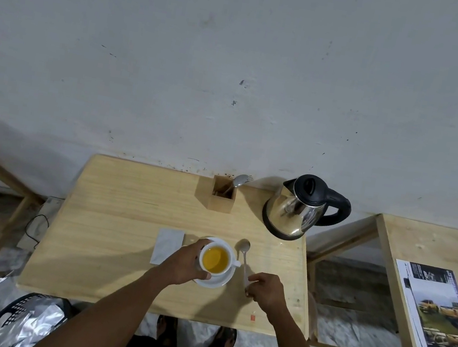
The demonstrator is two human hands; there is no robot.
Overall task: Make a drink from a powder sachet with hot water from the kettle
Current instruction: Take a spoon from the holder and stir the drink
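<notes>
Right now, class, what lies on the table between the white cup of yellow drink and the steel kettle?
In the head view, a metal spoon lies between the white cup and the steel kettle, its handle held in the right hand's fingers.

A cup (215, 259) stands on a saucer (215, 279) near the front middle of the wooden table (125, 217), with a napkin (167, 246) lying just to its left and a spoon (244, 258) lying just to its right. The left hand (186, 265) wraps the cup's left side, and the right hand (266, 291) is at the near end of the spoon's handle. Behind them, by the wall, a wooden cutlery holder (222, 194) with a fork (240, 181) in it stands left of the electric kettle (303, 207), and a second table (420, 242) bearing a printed sheet (436, 317) stands off to the right.
</notes>
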